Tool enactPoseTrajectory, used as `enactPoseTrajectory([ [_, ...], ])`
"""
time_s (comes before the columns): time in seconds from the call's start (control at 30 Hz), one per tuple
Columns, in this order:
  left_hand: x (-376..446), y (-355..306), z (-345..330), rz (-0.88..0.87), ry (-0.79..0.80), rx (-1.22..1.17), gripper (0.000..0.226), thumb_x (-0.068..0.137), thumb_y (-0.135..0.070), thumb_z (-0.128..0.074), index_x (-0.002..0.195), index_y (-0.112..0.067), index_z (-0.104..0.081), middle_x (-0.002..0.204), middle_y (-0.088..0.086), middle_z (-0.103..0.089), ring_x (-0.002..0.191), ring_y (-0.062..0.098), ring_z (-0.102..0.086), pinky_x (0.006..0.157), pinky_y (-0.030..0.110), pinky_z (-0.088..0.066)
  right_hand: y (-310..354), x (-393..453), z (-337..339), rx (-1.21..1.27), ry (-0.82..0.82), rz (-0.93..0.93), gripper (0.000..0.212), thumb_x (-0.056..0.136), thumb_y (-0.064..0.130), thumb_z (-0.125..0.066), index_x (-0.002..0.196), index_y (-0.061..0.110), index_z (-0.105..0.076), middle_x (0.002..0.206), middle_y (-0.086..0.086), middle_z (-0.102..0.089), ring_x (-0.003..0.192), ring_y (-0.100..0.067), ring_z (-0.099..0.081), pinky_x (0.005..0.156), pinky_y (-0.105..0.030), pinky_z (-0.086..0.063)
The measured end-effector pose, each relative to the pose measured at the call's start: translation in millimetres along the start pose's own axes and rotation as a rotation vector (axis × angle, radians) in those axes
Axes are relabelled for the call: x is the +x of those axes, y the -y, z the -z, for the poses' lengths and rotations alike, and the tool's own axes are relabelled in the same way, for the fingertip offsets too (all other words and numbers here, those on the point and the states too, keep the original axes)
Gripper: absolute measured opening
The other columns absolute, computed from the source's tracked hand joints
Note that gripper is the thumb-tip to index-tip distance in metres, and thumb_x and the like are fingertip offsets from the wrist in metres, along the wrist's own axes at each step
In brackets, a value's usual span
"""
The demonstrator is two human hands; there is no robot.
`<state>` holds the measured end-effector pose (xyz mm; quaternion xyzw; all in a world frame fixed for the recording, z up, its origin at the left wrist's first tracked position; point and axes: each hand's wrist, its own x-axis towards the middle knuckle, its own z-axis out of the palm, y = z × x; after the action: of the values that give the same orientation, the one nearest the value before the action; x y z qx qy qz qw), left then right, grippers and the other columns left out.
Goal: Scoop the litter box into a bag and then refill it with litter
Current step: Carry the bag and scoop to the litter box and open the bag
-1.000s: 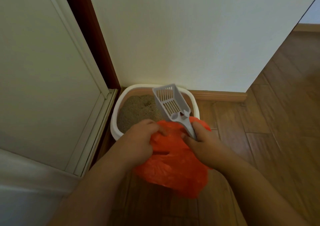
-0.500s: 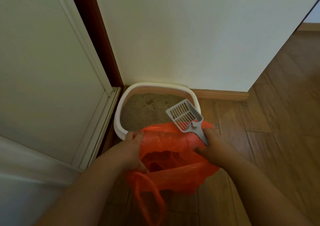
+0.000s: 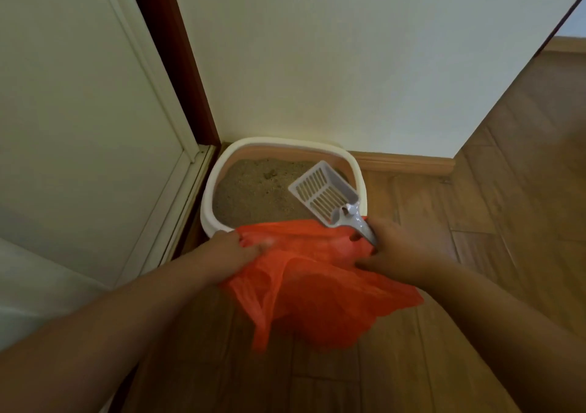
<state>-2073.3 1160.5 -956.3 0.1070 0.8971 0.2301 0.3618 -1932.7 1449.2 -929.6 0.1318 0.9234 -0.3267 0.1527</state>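
A white litter box (image 3: 218, 175) with tan litter (image 3: 253, 190) stands on the floor in the corner against the wall. In front of it hangs an orange plastic bag (image 3: 317, 289). My left hand (image 3: 228, 254) grips the bag's left rim. My right hand (image 3: 399, 251) holds the handle of a grey slotted scoop (image 3: 323, 194) together with the bag's right rim. The scoop head is empty and sits over the box's near right corner, pointing up and left.
A white door panel (image 3: 79, 127) and dark brown frame (image 3: 171, 57) stand to the left of the box. The white wall (image 3: 348, 64) is behind it, with a wooden skirting board (image 3: 406, 162). Wooden floor (image 3: 507, 206) stretches to the right and toward me.
The bag mouth, spread wide half a second ago, has sagged and one loop handle hangs down. The scoop has tilted lower over the box. Both hands have moved slightly apart.
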Motion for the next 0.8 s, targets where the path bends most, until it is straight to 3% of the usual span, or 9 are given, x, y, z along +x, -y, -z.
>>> enactPoseTrajectory([
  [0.07,-9,-3,-10,0.023,0.077,0.089,0.135,0.046,-0.086,-0.081,0.158,-0.033,-0.027,0.160,0.007,-0.030,0.137,0.029,-0.049,0.111,0.050,-0.047,-6,-4,-10,0.045,-0.031,0.035,0.046,0.081,0.030,-0.080,0.122,0.029,-0.058,0.111,0.013,-0.065,0.099,-0.006,-0.064,0.090,-0.036,-0.058],
  [0.17,-22,-11,-22,0.046,0.173,0.361,0.151,0.053,-0.056,-0.096,0.162,-0.033,0.008,0.167,0.004,0.004,0.150,0.034,-0.028,0.117,0.049,-0.040,-14,-9,-21,0.005,0.009,0.064,0.056,0.078,0.045,-0.078,0.128,0.031,-0.057,0.120,0.010,-0.065,0.107,-0.010,-0.064,0.094,-0.041,-0.057],
  [0.27,-26,-18,-24,0.043,0.265,0.473,0.150,0.066,-0.029,-0.095,0.159,-0.034,0.022,0.167,0.005,0.009,0.144,0.037,-0.037,0.104,0.045,-0.053,-24,-9,-28,0.013,0.083,0.030,0.069,0.074,0.054,-0.078,0.135,0.040,-0.050,0.128,0.014,-0.062,0.113,-0.008,-0.062,0.096,-0.040,-0.057],
  [0.33,-27,-19,-20,0.019,0.299,0.463,0.144,0.071,-0.017,-0.090,0.158,-0.039,0.023,0.168,0.005,0.001,0.136,0.036,-0.047,0.095,0.043,-0.059,-31,-11,-34,0.023,0.117,0.010,0.072,0.078,0.047,-0.081,0.140,0.039,-0.047,0.133,0.015,-0.060,0.115,-0.006,-0.060,0.095,-0.030,-0.054],
  [0.4,-27,-17,-18,-0.037,0.283,0.401,0.136,0.073,-0.007,-0.082,0.157,-0.049,0.018,0.161,0.007,-0.025,0.118,0.030,-0.060,0.086,0.042,-0.063,-37,-14,-37,0.034,0.151,-0.009,0.072,0.082,0.039,-0.081,0.144,0.036,-0.045,0.135,0.016,-0.057,0.111,-0.002,-0.058,0.084,-0.016,-0.049],
  [0.5,-24,-13,-16,-0.138,0.190,0.263,0.124,0.077,-0.005,-0.073,0.156,-0.056,0.008,0.139,0.003,-0.055,0.100,0.019,-0.068,0.079,0.038,-0.064,-44,-16,-39,0.024,0.152,-0.026,0.074,0.081,0.039,-0.081,0.145,0.037,-0.043,0.135,0.016,-0.057,0.113,-0.003,-0.057,0.088,-0.018,-0.047],
  [0.7,-21,1,-11,-0.163,0.135,0.090,0.109,0.083,-0.012,-0.064,0.152,-0.063,0.002,0.124,0.001,-0.065,0.093,0.015,-0.072,0.079,0.035,-0.064,-46,-20,-42,0.012,0.205,-0.026,0.058,0.085,0.031,-0.079,0.134,0.039,-0.050,0.124,0.016,-0.062,0.106,-0.001,-0.062,0.083,-0.014,-0.049],
  [0.8,-25,1,-11,-0.149,0.191,-0.030,0.100,0.088,0.001,-0.056,0.154,-0.057,-0.008,0.111,0.008,-0.070,0.074,0.012,-0.069,0.062,0.026,-0.056,-46,-21,-42,0.061,0.246,-0.034,0.058,0.086,0.032,-0.078,0.134,0.043,-0.048,0.119,0.021,-0.058,0.106,0.000,-0.061,0.085,-0.014,-0.049],
])
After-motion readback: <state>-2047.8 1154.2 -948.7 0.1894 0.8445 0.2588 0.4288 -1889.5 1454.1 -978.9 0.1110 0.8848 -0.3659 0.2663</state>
